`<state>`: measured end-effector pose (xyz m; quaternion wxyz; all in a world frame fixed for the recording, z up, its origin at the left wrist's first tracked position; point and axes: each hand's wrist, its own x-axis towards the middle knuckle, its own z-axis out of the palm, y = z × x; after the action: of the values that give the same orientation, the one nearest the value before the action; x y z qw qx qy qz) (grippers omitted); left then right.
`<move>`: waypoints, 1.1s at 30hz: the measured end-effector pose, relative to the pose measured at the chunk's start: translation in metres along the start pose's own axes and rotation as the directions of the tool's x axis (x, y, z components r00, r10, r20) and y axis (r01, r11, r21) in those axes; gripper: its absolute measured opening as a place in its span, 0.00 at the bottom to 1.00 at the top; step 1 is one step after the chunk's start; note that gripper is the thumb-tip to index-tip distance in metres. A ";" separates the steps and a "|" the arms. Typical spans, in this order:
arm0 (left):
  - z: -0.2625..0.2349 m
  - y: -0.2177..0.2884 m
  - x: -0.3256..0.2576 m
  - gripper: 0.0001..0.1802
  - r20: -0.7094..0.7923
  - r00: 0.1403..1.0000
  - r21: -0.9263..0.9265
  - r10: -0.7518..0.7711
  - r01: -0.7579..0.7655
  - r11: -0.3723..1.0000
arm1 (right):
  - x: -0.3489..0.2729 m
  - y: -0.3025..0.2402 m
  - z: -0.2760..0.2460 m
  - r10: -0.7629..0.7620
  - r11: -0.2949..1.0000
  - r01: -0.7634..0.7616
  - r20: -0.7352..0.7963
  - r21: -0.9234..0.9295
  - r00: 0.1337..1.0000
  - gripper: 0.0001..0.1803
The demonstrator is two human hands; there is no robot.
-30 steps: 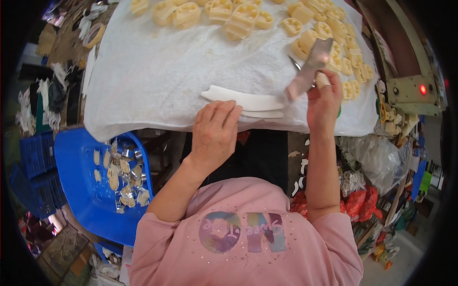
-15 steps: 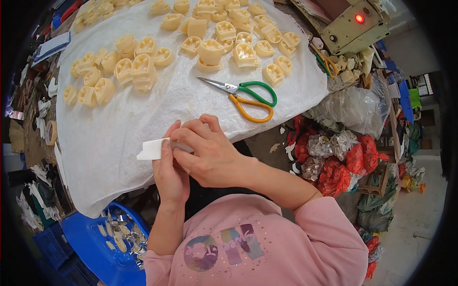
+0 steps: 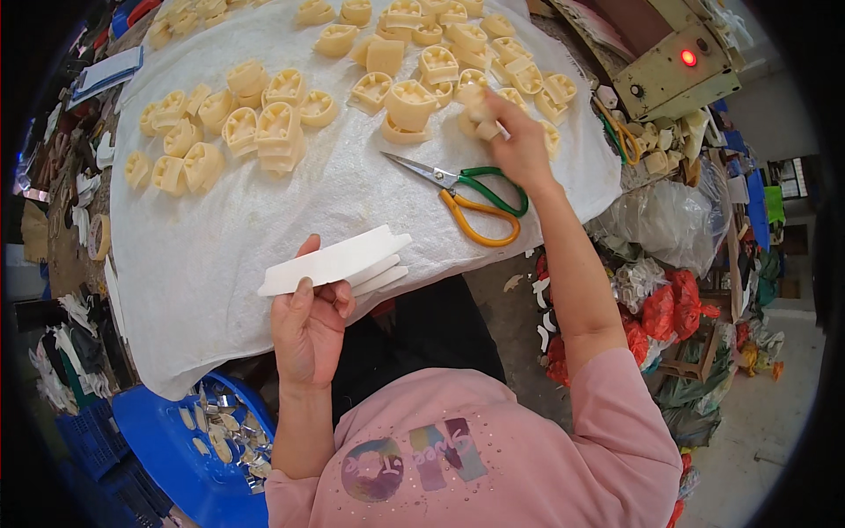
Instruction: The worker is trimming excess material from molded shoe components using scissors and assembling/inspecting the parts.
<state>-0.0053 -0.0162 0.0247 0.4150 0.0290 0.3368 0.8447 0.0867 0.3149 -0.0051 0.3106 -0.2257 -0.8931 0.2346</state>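
Now, left hand [image 3: 308,330]: fingers clamped on a stack of white foam strips [image 3: 339,261], held flat over the cloth's near edge.
Right hand [image 3: 519,145]: fingertips closed, probably pinching one cream moulded piece [image 3: 480,113] off the pile.
Scissors [image 3: 471,192]: lying just below the right fingers.

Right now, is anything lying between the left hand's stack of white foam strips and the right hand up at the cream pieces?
Yes. The scissors lie on the white cloth between the white strips in the left hand and the right hand, which grips a cream piece.
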 end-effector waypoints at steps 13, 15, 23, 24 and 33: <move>-0.001 -0.005 -0.014 0.23 -0.026 0.994 0.102 0.103 -0.100 0.990 | -0.036 -0.107 -0.037 0.263 0.724 -0.277 0.118 0.631 0.958 0.24; 0.002 -0.009 -0.019 0.24 -0.080 0.984 0.138 0.156 -0.144 0.980 | -0.062 -0.144 -0.035 0.190 0.686 -0.210 0.108 0.697 0.976 0.24; 0.017 -0.014 -0.041 0.23 -0.033 0.992 0.048 0.123 -0.121 0.991 | -0.104 -0.188 0.004 -0.325 0.729 0.285 -0.051 0.623 0.944 0.21; 0.018 -0.014 -0.044 0.23 -0.033 0.993 0.053 0.114 -0.112 0.992 | -0.108 -0.191 0.010 -0.313 0.688 0.292 -0.090 0.664 0.945 0.22; 0.024 -0.002 -0.055 0.24 0.055 0.995 0.078 0.087 -0.091 0.993 | -0.117 -0.199 0.024 -0.377 0.631 0.396 -0.182 0.667 0.908 0.28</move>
<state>0.0402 -0.0415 0.0547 0.3837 0.0823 0.3581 0.8472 0.1021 0.0866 0.0367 0.4258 0.1000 -0.7635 0.4751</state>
